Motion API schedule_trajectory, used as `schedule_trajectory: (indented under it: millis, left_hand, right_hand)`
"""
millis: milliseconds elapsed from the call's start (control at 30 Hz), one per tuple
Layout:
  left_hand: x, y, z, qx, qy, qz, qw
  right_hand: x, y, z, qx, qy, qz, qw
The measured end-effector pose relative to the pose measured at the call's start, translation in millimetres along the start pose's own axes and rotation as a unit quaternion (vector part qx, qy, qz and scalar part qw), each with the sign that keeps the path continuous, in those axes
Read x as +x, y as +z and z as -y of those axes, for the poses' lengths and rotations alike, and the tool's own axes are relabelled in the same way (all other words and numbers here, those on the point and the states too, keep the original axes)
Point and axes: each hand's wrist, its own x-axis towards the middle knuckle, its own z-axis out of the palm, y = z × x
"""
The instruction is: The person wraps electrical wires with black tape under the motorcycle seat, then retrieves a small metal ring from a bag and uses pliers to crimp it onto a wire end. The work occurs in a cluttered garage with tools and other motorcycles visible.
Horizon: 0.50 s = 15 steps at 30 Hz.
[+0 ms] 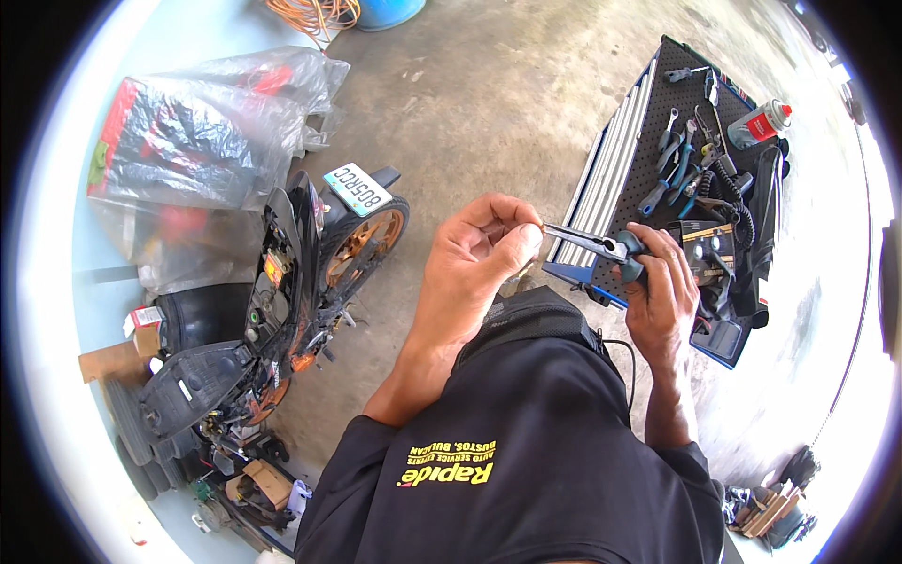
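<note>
My right hand (665, 299) is wrapped round the dark handles of a pair of long-nose pliers (590, 242), whose thin jaws point left. At their tips, my left hand (484, 252) pinches with thumb and forefinger. Whatever lies in that pinch is too small to make out; a reddish speck shows where the jaw tips meet the fingers. Both hands are in front of my body, over the floor between a motorcycle (299, 254) and a tool cart (601, 160).
Pliers, wrenches and screwdrivers lie on the cart's perforated top, with a spray can (759, 125) at its right edge. A plastic-covered object (216, 132) stands behind the motorcycle. An orange cable coil (315, 13) and a blue drum (390, 11) are at the far wall.
</note>
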Motion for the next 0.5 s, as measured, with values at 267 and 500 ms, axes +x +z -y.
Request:
schedule_trajectory:
  millis: [267,500]
  left_hand:
    - [-5.9,18.8,2.0,0.033,0.006,-0.021,0.999]
    - [-2.6,31.4,5.6,0.055,0.009,-0.015,0.998]
  right_hand:
    - [-3.6,-10.3,-15.8,0.009,-0.029,-0.013,0.999]
    - [-8.6,-20.1,-26.7,-0.003,-0.026,-0.017,1.000]
